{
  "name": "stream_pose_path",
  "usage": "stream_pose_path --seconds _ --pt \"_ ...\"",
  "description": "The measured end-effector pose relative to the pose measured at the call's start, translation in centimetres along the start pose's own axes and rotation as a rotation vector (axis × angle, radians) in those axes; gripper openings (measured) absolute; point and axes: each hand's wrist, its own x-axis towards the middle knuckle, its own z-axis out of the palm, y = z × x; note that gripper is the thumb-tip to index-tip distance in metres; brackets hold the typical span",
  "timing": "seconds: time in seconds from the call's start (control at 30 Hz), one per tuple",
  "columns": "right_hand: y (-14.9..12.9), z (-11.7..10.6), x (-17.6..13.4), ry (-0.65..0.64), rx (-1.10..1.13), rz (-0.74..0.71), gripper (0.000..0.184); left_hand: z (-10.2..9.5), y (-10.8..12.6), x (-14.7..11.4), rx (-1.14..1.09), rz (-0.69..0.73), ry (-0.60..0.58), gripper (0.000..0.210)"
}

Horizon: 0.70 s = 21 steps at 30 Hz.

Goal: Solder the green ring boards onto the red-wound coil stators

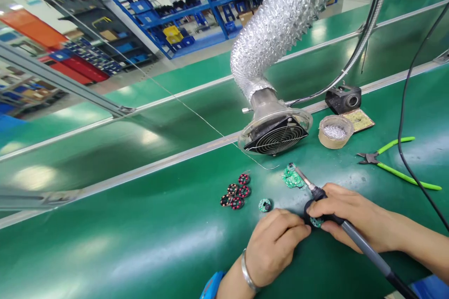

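Observation:
My right hand [365,219] is closed around a soldering iron [366,245], whose metal tip points up and left toward a small pile of green circuit boards [293,177]. Under the same hand, its fingers also meet a small round circuit board [316,222] with a dark rim, partly hidden. My left hand [273,247], with a silver bangle at the wrist, has its thumb and fingers pinched together at the left edge of that round board. Just beyond the left knuckles lies another round green board [265,205]. Several wire-wound coil rings [237,202], red and copper-coloured, form a cluster farther left.
A fume extractor fan [277,138] hangs over the green bench from a silver duct [270,37]. Behind the right hand are a tub of metal bits [335,133], a sponge tray [359,120], an iron holder [343,99] and green-handled cutters [396,163]. Solder wire [196,113] hangs across the left.

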Motion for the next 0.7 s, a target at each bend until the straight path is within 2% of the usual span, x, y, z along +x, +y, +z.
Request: stream_pose_path --seconds 0.07,0.13,0.2,0.27,0.33,0.5,0.7 --pt "-0.1 0.0 0.1 -0.041 -0.047 0.023 0.031 0.0 0.4 -0.2 -0.003 -0.112 0.039 0.028" --pt "0.0 -0.1 0.1 -0.067 -0.083 0.044 0.032 0.4 0.8 -0.3 -0.062 -0.299 0.05 0.029" --pt "0.0 0.0 -0.1 -0.083 -0.111 0.049 0.033 1.0 1.1 -0.3 -0.16 -0.487 0.031 0.027" --pt "0.0 0.2 -0.3 -0.109 -0.149 0.051 0.034 1.4 1.2 0.0 -0.238 -0.596 -0.013 0.021" --pt "0.0 0.4 -0.4 -0.138 -0.194 0.056 0.038 1.5 1.0 0.4 -0.276 -0.626 -0.047 0.016" --pt "-0.1 0.5 -0.6 -0.158 -0.278 0.032 0.042 1.3 -0.1 1.3 -0.401 -0.569 -0.053 0.014" --pt "-0.1 0.6 -0.3 -0.042 -0.219 0.017 0.044 1.3 -0.5 1.6 -0.479 -0.531 -0.092 0.013"
